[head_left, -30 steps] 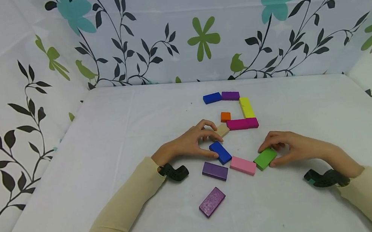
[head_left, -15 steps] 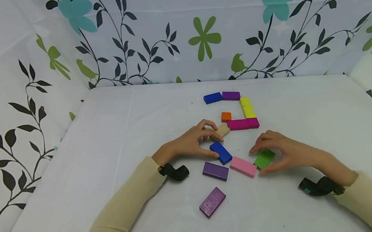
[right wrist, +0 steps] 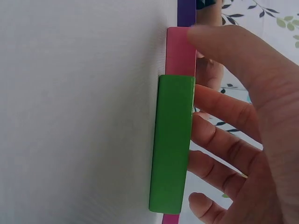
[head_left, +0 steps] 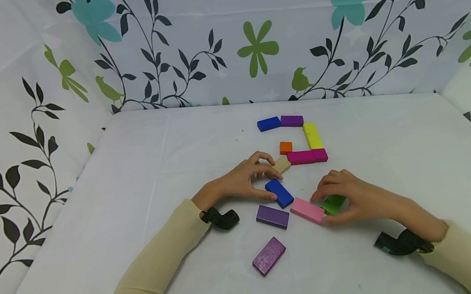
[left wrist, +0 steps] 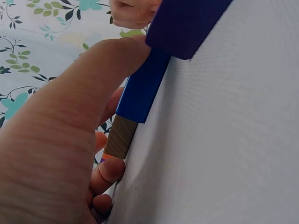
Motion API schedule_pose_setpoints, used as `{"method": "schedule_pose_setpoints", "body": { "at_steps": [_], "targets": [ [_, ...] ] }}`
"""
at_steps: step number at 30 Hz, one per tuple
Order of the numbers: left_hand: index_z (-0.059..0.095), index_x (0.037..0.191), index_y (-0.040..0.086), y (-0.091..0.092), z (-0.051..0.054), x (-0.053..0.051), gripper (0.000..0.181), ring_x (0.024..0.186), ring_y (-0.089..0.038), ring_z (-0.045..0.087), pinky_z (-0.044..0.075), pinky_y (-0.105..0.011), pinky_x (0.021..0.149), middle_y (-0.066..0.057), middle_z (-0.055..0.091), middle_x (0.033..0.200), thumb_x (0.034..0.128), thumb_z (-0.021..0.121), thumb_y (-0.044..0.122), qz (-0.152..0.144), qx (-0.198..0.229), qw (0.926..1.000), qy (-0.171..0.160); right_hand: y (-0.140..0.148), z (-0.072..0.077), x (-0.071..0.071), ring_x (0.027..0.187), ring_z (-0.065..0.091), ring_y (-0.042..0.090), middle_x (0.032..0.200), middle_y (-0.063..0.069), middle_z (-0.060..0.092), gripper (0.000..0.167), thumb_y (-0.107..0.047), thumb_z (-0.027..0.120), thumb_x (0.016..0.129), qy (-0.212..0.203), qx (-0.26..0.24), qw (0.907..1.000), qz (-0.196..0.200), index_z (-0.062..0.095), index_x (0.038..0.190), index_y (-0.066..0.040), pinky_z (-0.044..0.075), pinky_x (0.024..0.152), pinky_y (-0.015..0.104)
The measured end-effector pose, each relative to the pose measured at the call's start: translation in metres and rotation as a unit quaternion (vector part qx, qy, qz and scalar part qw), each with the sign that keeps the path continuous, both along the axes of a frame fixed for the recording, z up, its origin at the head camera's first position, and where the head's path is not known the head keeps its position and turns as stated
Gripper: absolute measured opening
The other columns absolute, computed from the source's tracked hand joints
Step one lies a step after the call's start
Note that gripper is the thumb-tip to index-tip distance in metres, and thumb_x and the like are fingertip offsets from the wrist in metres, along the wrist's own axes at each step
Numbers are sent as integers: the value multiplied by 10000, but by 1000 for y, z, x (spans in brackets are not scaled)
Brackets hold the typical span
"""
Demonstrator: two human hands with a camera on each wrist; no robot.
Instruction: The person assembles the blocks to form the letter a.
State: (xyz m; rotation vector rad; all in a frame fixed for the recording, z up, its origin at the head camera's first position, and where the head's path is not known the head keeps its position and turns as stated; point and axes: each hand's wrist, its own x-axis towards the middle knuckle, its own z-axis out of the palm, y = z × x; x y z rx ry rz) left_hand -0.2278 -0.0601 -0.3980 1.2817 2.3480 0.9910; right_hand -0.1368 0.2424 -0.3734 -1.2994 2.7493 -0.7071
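My left hand (head_left: 245, 180) holds the blue block (head_left: 279, 193), its thumb at the near end and fingers at the far side. The fingers also reach the plain wooden block (head_left: 282, 165), partly covered by them. My right hand (head_left: 355, 197) arches over the green block (head_left: 334, 203), with its thumb and index finger at either side of the pink block's (head_left: 307, 211) right end. In the right wrist view the thumb touches the pink block (right wrist: 181, 51), and the other fingers lie behind the green block (right wrist: 172, 144).
A purple block (head_left: 272, 217) and a speckled purple block (head_left: 269, 256) lie nearer. Farther off stand an orange block (head_left: 285, 148), magenta blocks (head_left: 301, 158), a yellow block (head_left: 312, 136), a violet block (head_left: 291, 121) and another blue block (head_left: 269, 124). Patterned cloth (head_left: 207, 40) hangs behind.
My right hand has let go of the green block and shifted left over it to the pink block's end. The left hand and the blocks look unmoved.
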Motion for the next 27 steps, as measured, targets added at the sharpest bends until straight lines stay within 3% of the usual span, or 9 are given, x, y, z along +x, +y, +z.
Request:
{"method": "schedule_pose_setpoints", "body": {
  "at_steps": [15, 27],
  "targets": [
    [680, 1202, 209, -2, 4, 1, 414, 999, -114, 455, 390, -264, 843, 12, 369, 1324, 821, 795, 322, -22, 18, 10000, 55, -9, 5, 3, 1051, 494, 49, 1095, -150, 588, 368, -219, 826, 781, 16, -327, 9989, 324, 683, 1118, -260, 452, 860, 336],
    [682, 1180, 214, -1, 0, 0, 400, 977, -115, 455, 393, -255, 827, 13, 367, 1320, 815, 801, 324, -22, 23, 9999, 139, -42, 6, 15, 1029, 519, 72, 1110, -87, 592, 311, -271, 748, 875, 20, -650, 9889, 1337, 660, 1164, -198, 492, 831, 261]
  ]
}}
